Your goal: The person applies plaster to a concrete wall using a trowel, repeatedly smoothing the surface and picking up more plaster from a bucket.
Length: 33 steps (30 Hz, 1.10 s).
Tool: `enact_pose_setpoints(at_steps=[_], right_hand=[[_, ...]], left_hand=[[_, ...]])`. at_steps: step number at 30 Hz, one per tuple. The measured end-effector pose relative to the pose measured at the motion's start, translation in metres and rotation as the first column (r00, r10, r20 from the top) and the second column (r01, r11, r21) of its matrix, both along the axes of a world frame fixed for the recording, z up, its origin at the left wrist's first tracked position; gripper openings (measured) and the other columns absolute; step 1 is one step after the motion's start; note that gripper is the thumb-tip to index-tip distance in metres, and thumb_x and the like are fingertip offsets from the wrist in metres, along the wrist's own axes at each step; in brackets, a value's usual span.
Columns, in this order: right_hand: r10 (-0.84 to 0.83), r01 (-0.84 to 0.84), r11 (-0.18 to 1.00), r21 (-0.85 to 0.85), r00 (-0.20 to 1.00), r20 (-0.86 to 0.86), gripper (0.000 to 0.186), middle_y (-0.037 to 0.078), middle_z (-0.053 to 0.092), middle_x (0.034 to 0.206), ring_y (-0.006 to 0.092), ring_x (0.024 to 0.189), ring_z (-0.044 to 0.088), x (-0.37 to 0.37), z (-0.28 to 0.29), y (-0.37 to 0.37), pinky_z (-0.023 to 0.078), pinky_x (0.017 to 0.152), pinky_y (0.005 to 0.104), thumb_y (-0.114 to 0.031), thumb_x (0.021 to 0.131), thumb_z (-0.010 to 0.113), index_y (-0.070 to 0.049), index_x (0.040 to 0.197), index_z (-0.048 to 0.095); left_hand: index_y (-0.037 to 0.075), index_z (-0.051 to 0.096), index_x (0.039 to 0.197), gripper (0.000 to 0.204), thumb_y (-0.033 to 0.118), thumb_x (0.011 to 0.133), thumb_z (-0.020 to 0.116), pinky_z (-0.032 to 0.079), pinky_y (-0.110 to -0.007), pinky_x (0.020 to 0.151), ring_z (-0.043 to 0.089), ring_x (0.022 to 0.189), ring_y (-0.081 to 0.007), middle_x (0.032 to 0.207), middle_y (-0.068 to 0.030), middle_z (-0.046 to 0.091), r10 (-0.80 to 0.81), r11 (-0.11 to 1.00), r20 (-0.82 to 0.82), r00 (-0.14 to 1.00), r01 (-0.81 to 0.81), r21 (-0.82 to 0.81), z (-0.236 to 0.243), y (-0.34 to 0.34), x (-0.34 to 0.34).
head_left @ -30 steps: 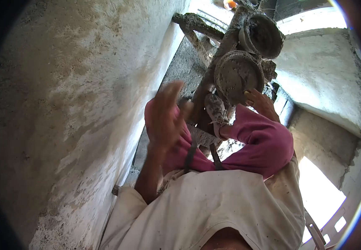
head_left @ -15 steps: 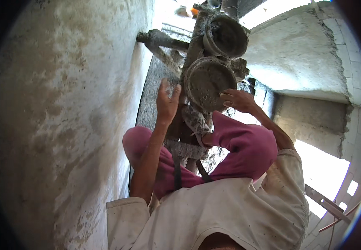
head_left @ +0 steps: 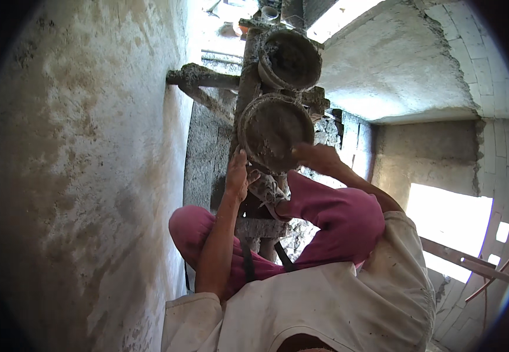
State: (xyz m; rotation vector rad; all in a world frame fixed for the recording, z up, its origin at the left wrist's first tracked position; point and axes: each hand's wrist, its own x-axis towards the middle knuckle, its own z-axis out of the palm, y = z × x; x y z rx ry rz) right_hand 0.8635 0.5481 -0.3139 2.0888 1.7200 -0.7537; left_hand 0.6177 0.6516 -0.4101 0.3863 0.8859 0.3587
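My left hand point(head_left: 239, 176) is at the lower-left rim of the nearer round mud-caked tub point(head_left: 275, 129), its fingers extended and apart. My right hand point(head_left: 316, 157), blurred, reaches to the tub's right side, its fingertips over the grey wet mix; whether they hold anything is unclear. A second tub point(head_left: 289, 61) with dark mix sits just beyond, on rough mortar-covered timber planks point(head_left: 245, 76). My foot in a dirty patterned shoe point(head_left: 266, 193) rests just below the nearer tub, between my bent knees in pink trousers.
A plastered wall point(head_left: 90, 164) rises close on my left, with a timber support point(head_left: 201, 76) reaching to it. A rough rendered wall point(head_left: 395, 76), blockwork point(head_left: 489, 88), a bright opening point(head_left: 445, 217) and wooden boards point(head_left: 465, 258) are on the right. Small containers point(head_left: 269, 13) lie beyond the tubs.
My left hand has moved forward from over my knee to the nearer tub's rim. My right hand stays at that tub's right side. The view has shifted, with the tubs appearing further left.
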Motion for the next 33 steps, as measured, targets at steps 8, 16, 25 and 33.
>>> enact_pose_setpoints(at_steps=[8,16,25,33], right_hand=[[-0.164,0.174,0.982,-0.077,0.979,0.12,0.046,0.004,0.07,0.108,0.0281,0.093,0.069,0.016,0.0,-0.007,0.055,0.079,0.0452,-0.05,0.09,0.055,-0.031,0.132,0.052],[-0.082,0.083,0.995,0.049,0.996,-0.018,0.051,0.002,0.064,0.126,0.0261,0.106,0.065,0.032,-0.002,-0.009,0.053,0.09,0.0439,-0.05,0.089,0.06,-0.025,0.134,0.055],[-0.003,0.003,1.0,-0.008,1.0,0.023,0.045,0.005,0.072,0.094,0.028,0.077,0.07,0.004,0.019,-0.002,0.055,0.071,0.0435,-0.047,0.087,0.062,-0.025,0.126,0.057],[0.059,-0.055,0.998,-0.031,0.987,0.148,0.033,-0.002,0.072,0.089,0.0226,0.076,0.071,-0.006,0.02,0.022,0.055,0.061,0.041,-0.044,0.088,0.062,-0.031,0.117,0.057]], left_hand=[[0.026,0.037,0.148,0.048,0.039,0.102,0.048,0.052,-0.039,0.081,0.057,0.093,-0.017,0.131,0.0006,0.051,-0.06,0.996,0.033,0.998,0.057,0.073,-0.004,-0.003,-0.002],[0.026,0.036,0.149,0.049,0.035,0.102,0.05,0.053,-0.037,0.079,0.058,0.093,-0.016,0.127,0.0017,0.053,-0.015,0.999,0.058,0.998,0.012,0.045,-0.016,-0.007,-0.006],[0.024,0.04,0.145,0.046,0.034,0.102,0.052,0.054,-0.037,0.081,0.06,0.088,-0.014,0.119,0.0026,0.055,-0.028,0.995,0.027,0.999,0.025,0.101,-0.009,-0.002,0.003],[0.022,0.041,0.145,0.049,0.037,0.1,0.054,0.053,-0.039,0.085,0.057,0.096,-0.0123,0.125,0.0028,0.054,-0.07,0.991,-0.011,0.998,0.07,0.115,-0.025,-0.002,-0.001]])
